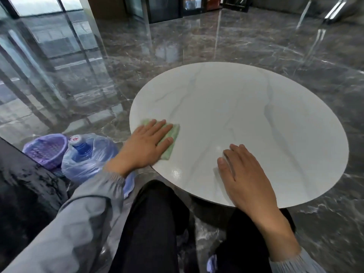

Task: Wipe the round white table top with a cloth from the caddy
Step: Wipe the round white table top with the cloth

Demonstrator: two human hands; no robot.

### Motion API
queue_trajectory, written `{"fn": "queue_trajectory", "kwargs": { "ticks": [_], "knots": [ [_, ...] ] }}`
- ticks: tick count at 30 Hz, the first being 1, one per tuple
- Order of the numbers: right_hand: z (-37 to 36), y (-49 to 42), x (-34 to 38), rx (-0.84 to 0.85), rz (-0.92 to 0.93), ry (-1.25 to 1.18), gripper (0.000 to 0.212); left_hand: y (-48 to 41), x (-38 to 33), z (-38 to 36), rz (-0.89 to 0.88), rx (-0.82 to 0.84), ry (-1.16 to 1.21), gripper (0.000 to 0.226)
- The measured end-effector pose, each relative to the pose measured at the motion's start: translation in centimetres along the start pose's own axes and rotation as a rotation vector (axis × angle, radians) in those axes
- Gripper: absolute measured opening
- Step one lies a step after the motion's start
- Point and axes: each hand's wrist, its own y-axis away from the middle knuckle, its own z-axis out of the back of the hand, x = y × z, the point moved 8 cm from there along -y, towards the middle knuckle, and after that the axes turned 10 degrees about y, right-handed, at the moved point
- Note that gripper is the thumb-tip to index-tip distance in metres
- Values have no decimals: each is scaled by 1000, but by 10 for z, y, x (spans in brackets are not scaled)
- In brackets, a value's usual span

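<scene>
Floor: dark grey marble tiles (246,44), white-veined, polished, mirrored everything.
Windows: tall glass panes (37,4) in dark frames, far left, let daylight in.
Far wall: dark cabinets (165,10) stood there.
Left edge: glossy black slab (21,190).

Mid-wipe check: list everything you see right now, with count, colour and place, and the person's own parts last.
table top: one, white with faint grey veins, round, centre right
cloth: one, light green, on the table's left edge under the left hand
basket: one, purple, on the floor at left
water bottle: one, blue, beside the basket, inside a plastic bag
plastic bag: one, clear, around the bottle
floor: dark grey marble, glossy, all round
sleeves: two, grey, on both arms
trousers: dark, bottom centre
left hand: flat, pressing the cloth
right hand: flat on the bare table top, near edge
</scene>
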Motion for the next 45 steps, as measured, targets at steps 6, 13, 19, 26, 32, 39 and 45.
{"fn": "queue_trajectory", "kwargs": {
  "ticks": [6,13,19,26,32,39,45],
  "knots": [
    [-2,2,-1,-13,-1,33,49,-9,-6,-6,6,93,-170,81],
    [-2,3,-2,16,-17,36,53,71,-91,-44,-321,131,-56,70],
    [-1,3,-1,9,-6,39,46,-22,-6,-3,-65,99,-91,75],
    [-3,3,-3,-24,-2,48,45,-89,50,26,110,72,-143,64],
    [-5,3,-4,-49,6,69,50,-14,-43,-13,-137,146,-146,77],
    [-7,2,-4,-22,-1,49,50,17,-78,-32,-302,198,-133,57],
    [-2,2,-3,-10,-1,55,50,-61,-39,-12,-146,177,-127,60]
  ]
}}
